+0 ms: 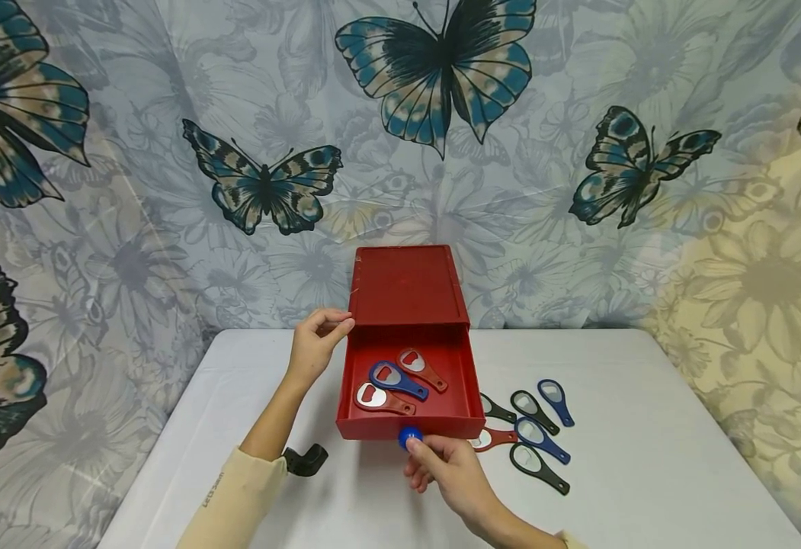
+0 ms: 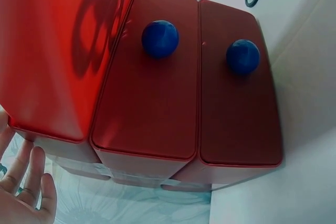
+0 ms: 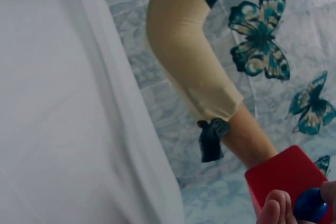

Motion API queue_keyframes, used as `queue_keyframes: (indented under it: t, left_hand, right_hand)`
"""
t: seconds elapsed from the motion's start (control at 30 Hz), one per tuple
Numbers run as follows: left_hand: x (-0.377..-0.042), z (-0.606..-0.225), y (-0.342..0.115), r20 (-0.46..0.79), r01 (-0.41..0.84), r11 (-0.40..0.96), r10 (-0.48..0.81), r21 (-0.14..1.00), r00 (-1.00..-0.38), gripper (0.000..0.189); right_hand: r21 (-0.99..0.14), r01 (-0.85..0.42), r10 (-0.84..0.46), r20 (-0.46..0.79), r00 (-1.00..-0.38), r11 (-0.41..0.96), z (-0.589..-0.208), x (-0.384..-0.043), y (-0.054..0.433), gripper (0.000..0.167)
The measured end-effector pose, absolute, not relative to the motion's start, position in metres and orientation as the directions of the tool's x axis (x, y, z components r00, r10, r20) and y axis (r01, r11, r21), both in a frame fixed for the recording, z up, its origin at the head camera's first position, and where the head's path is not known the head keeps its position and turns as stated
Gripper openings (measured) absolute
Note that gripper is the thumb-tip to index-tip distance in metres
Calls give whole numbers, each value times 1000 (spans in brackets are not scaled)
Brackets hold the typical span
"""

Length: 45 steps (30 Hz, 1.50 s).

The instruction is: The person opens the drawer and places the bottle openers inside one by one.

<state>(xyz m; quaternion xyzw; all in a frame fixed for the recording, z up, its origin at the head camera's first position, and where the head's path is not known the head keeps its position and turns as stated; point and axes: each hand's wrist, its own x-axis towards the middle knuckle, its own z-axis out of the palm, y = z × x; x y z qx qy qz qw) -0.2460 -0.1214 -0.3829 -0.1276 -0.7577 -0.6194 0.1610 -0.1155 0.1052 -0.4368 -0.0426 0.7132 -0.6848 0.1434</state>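
Note:
A red chest of drawers (image 1: 405, 286) stands on the table; its top drawer (image 1: 410, 428) is pulled out. Inside lie three bottle openers: a blue one (image 1: 398, 380) between two red ones, the nearer (image 1: 384, 399) and the farther (image 1: 423, 369). My right hand (image 1: 456, 476) pinches the blue knob (image 1: 410, 437) on the drawer front. My left hand (image 1: 315, 347) touches the left side of the chest with its fingertips, fingers fairly straight in the left wrist view. Two lower drawer fronts with blue knobs (image 2: 160, 39) are shut there.
Several similar round-headed openers, black, blue and red, lie right of the drawer, including a black one (image 1: 539, 468) and a blue one (image 1: 555, 402). The white table (image 1: 647, 457) meets a butterfly-patterned cloth (image 1: 510, 282) behind. A black wrist mount (image 1: 306, 460) sits at the left forearm.

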Motion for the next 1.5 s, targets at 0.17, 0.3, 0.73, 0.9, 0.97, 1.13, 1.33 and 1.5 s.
queue_keyframes:
  t: [0.17,0.3,0.73,0.9,0.97,1.13,1.33,1.5]
  left_hand:
    - [-245,-381,-119,411,397,228,-16,889,-911,20]
    - [-244,-379,-117,414,398,237,-24,886,-910,19]
    - [-263,-400,-125,377,362,212,-36,908,-925,18]
    - [-269,-408,-128,389,375,211,-25,903,-921,18]
    - [-269,-408,-128,399,385,211,-23,898,-917,18]
    - [-268,-408,-127,400,385,215,-32,898,-916,17]
    - [-268,-407,-126,400,384,216,-36,898,-916,16]
    - [-267,-406,-125,399,382,210,-45,900,-916,16]
  right_hand:
    - [-990,127,-209,-136,-968,55,-430,-124,103,38]
    - [-991,125,-169,-131,-977,46,-427,-135,104,37]
    - [-997,57,-143,-64,-988,50,-422,-172,103,38]
    - [-997,49,-136,-56,-989,53,-420,-188,100,40]
    - [-998,48,-126,-54,-991,50,-419,-194,99,39]
    - [-997,55,-105,-60,-993,48,-420,-210,97,39]
    - [-997,63,-97,-67,-993,43,-422,-223,96,40]
    - [-998,44,-89,-47,-995,37,-422,-230,95,38]
